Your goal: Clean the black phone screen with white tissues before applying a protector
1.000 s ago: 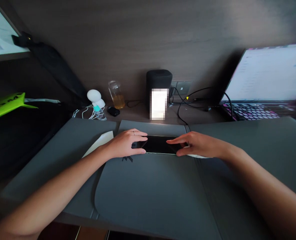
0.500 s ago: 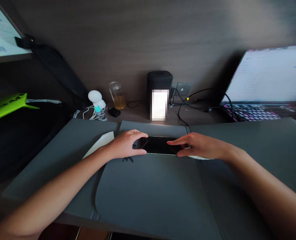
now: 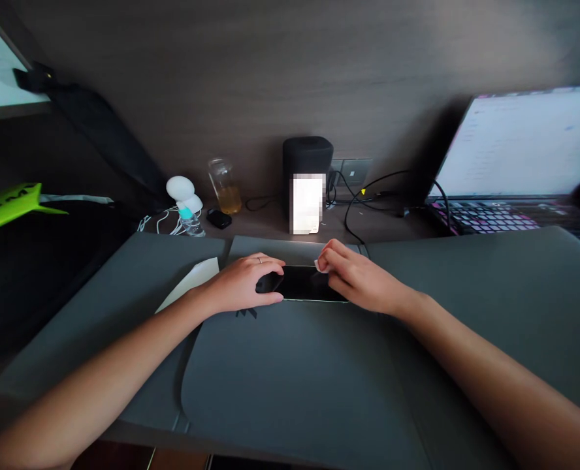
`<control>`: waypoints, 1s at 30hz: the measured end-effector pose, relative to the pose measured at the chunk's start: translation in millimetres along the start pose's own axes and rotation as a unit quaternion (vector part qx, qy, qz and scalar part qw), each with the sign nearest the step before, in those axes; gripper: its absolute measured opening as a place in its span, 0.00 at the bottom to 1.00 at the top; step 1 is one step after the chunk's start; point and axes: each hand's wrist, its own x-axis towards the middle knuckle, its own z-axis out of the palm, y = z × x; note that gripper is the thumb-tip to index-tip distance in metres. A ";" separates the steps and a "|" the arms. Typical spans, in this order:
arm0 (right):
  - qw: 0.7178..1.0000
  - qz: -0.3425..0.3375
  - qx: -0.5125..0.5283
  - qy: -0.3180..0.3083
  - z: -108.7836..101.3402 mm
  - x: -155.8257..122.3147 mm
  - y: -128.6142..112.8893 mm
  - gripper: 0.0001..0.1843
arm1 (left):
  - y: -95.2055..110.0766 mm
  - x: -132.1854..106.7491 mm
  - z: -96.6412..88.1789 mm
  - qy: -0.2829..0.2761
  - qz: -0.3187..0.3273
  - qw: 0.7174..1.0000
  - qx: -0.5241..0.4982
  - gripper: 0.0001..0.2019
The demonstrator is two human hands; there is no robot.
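Observation:
A black-screened smartphone (image 3: 300, 282) lies sideways on a dark grey folding mat (image 3: 290, 372). My left hand (image 3: 245, 282) grips its left end, thumb on the near edge and fingers on the far edge. Over the phone's right part is my right hand (image 3: 358, 274), fingers curled together. A small white wipe (image 3: 322, 266) pokes out of that pinch near the far edge of the screen; most of it is hidden. Partly beneath my left wrist lies a white sheet of paper (image 3: 192, 279).
Behind the mat stand a black speaker (image 3: 307, 153) with a bright blurred panel in front, a glass bottle (image 3: 227, 192), a black key fob (image 3: 219, 219) and a small clear bottle (image 3: 191, 223). A laptop (image 3: 520, 150) is at right, with black cables (image 3: 392, 175) nearby.
My right hand has gone from stretched fingers at the phone's right end to a curled pinch with the white wipe, further left and away from me. My left hand keeps its hold.

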 end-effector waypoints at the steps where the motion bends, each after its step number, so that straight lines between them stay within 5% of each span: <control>1: 1.000 -0.004 -0.002 -0.014 2.2 0.4 2.2 0.08 | 0.2 0.0 -0.4 0.000 0.000 1.000 0.001 0.15; 14: 0.992 -0.028 0.093 -0.080 -2.6 5.4 -5.6 0.22 | 0.0 0.4 -0.2 0.001 0.000 1.000 0.000 0.14; 19: 0.989 -0.002 0.108 -0.104 -8.3 1.5 2.9 0.17 | 0.7 0.1 -1.4 0.001 0.001 1.000 0.003 0.13; 26: 0.994 0.001 0.090 -0.059 9.7 11.0 -2.1 0.14 | -0.1 -0.1 -1.0 -0.007 -0.005 1.000 -0.002 0.14; 30: 0.991 0.020 0.103 -0.088 -2.6 5.9 0.5 0.13 | 0.5 -0.5 -2.3 -0.010 -0.007 1.000 -0.002 0.13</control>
